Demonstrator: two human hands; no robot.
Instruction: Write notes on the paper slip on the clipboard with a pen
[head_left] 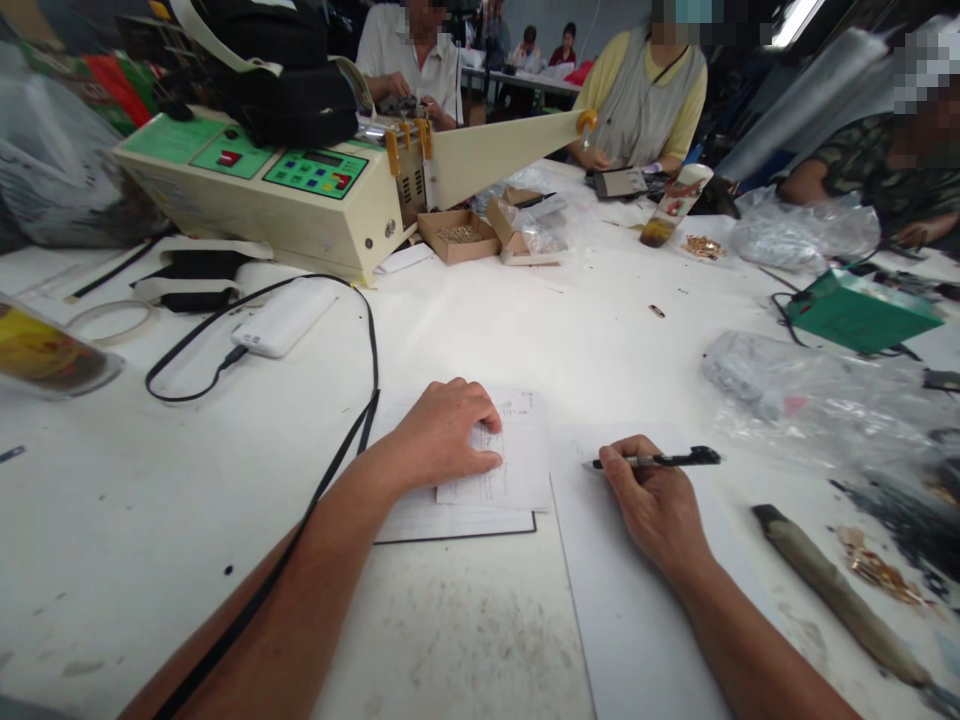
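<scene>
My right hand [660, 500] grips a black pen [682, 458], its tip at the upper part of a blank-looking white sheet [622, 600]. Resting on a handwritten paper [521, 465] is my left hand [450, 435], its thumb and fingers apart. That paper lies over a dark-edged notebook or folder [457, 525], just left of the white sheet. A black cable [330, 490] runs across my left forearm to a white power bank [285, 318].
A beige machine [330, 215] with green panels stands at the back left, a small box of metal bits [457, 238] beside it. Plastic bags [810, 390], a green box [862, 310] and a wrapped-handle tool [832, 590] lie at right. Co-workers sit across the table.
</scene>
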